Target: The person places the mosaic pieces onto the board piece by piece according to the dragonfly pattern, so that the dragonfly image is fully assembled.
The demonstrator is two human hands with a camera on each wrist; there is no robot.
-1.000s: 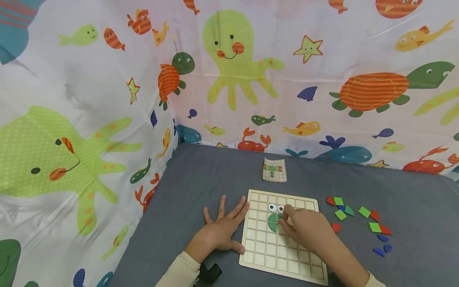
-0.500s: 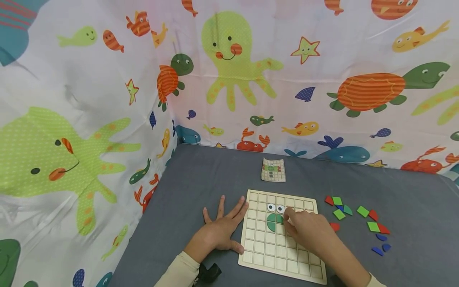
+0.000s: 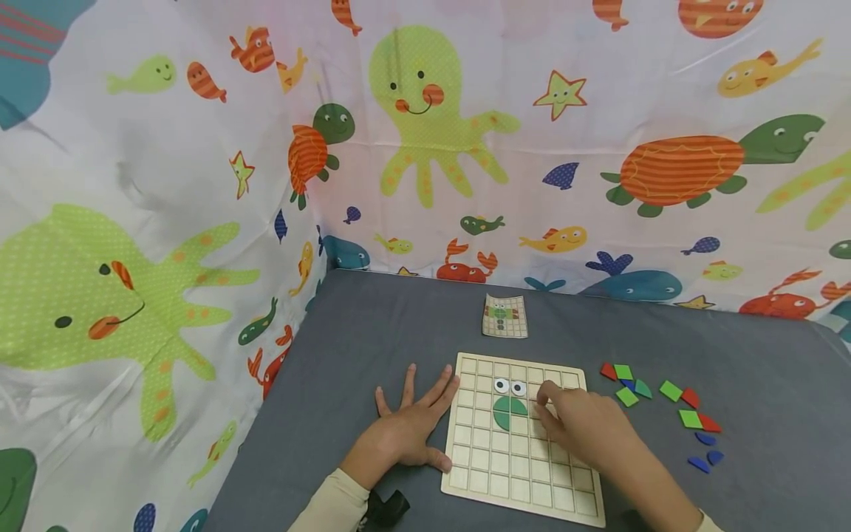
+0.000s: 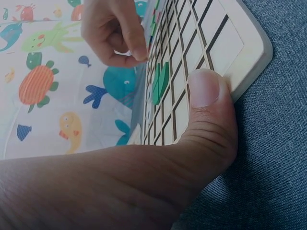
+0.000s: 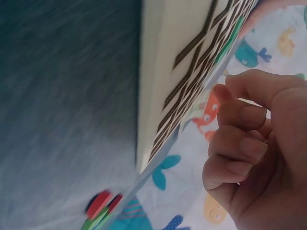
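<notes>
A pale wooden grid board (image 3: 492, 462) lies on the grey cloth. Spread beside its left edge is my left hand (image 3: 405, 432); the thumb (image 4: 206, 91) presses on the board's rim in the left wrist view. My right hand (image 3: 588, 425) hovers over the board's right half, fingers curled, thumb and index tips close together. No piece shows between those fingertips in the right wrist view (image 5: 259, 134). Left of that hand, three green quarter-round pieces (image 3: 503, 414) sit in neighbouring cells as part of a disc. Above them are two white eye pieces (image 3: 509, 387).
Loose red, light green, dark green and blue pieces (image 3: 671, 390) lie right of the board. A small patterned picture card (image 3: 504, 318) lies behind it. Near my left wrist is a black object (image 3: 387, 510). A sea-animal curtain (image 3: 425, 111) closes off the back and left.
My right hand has drawn slightly right, away from the green pieces, leaving the upper right one fully in sight. My left hand stays at the board's edge.
</notes>
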